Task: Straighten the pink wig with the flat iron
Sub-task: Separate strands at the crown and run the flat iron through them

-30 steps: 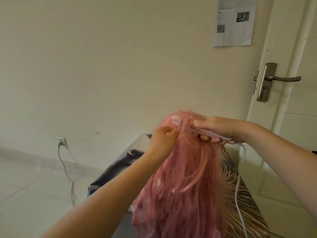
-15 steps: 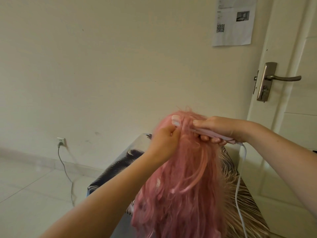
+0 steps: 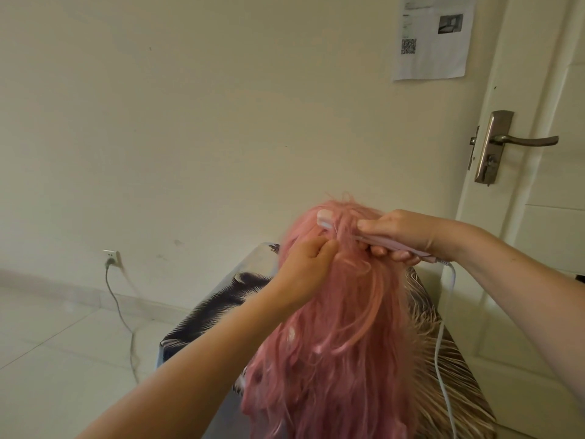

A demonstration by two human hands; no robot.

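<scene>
The pink wig (image 3: 342,327) hung down in the middle, over a tabletop (image 3: 221,299) with a dark and pale feathery print. Everything else is told from the wig. At the top of the wig, the flat iron (image 3: 373,240) lay almost level, with its pale tip poking out on the far side and a clump of pink hair caught between its two plates. The right hand (image 3: 402,236) came in from the right of the wig and its grip was closed around the handle of the flat iron, with the first finger lying along the top and the other fingers curled under. The left hand (image 3: 304,267) came up from below and to the left of the wig. Its grip was closed too, and its thumb and fingers pinched some pink hair just under the flat iron, close to the right hand. A white cord (image 3: 443,331) ran from the back end of the flat iron and dropped down along the right side of the wig. Far to the left of the wig, a wall socket (image 3: 111,258) had a plug in it, and a grey wire trailed from it across the floor. Up and to the right of the wig was a door with a metal door handle (image 3: 519,141). Above the wig, a sheet of paper (image 3: 432,36) was stuck to the wall.
</scene>
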